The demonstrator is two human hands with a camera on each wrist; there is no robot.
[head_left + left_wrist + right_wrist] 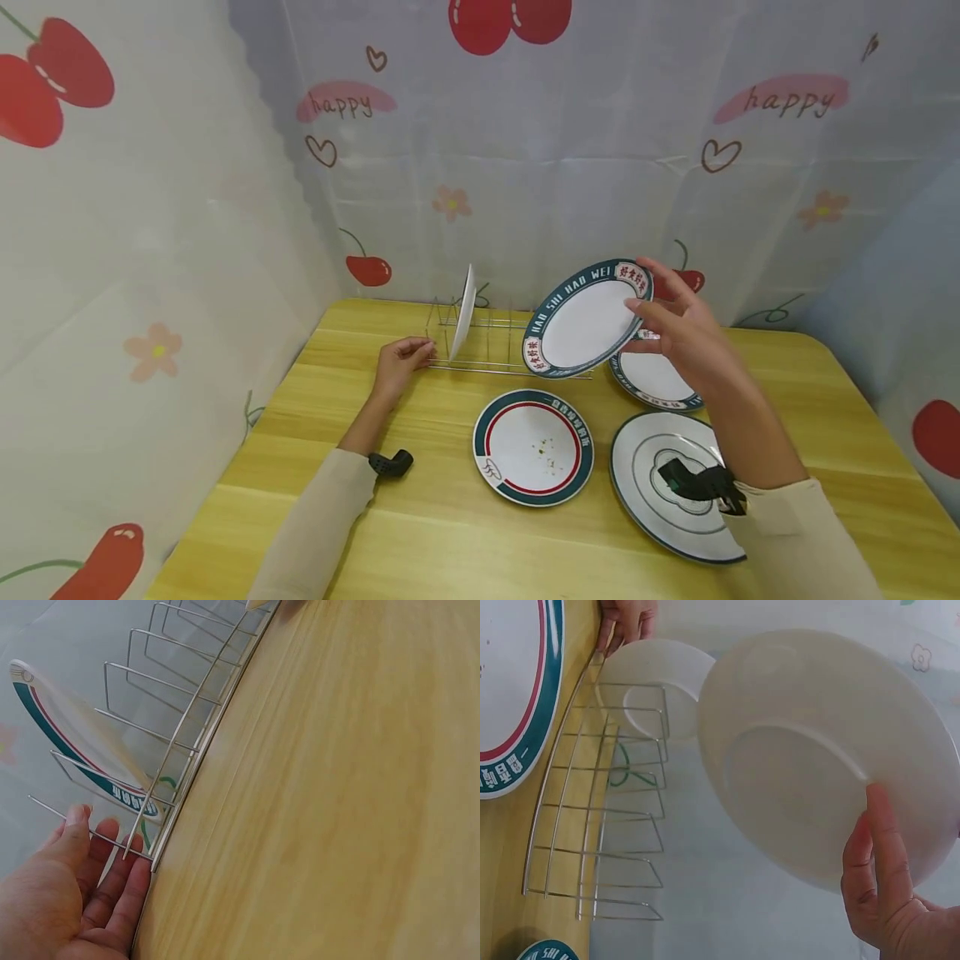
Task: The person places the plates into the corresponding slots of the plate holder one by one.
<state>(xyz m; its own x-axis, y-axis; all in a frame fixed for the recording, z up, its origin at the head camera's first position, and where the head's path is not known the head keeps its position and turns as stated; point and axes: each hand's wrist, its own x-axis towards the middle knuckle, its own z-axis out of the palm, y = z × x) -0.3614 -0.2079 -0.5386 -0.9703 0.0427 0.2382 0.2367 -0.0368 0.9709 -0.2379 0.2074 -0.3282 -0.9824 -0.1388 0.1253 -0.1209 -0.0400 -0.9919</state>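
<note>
My right hand (686, 329) pinches a plate (588, 321) by its rim, thumb on the face and fingers behind. This plate has a dark green lettered border and hangs tilted in the air, right of the wire dish rack (510, 367). In the right wrist view its plain white underside faces the camera. My left hand (82, 892) holds the rack's left end, with thumb and fingers about the end wire. One white plate with a green and red border (82, 742) stands on edge in a slot near that hand.
On the wooden table (420, 517), a green-and-red rimmed plate (532, 450) with crumbs lies before the rack. To the right lie another lettered plate (660, 379), partly hidden by my right hand, and a larger ringed plate (645, 492). A printed curtain (525, 125) hangs behind.
</note>
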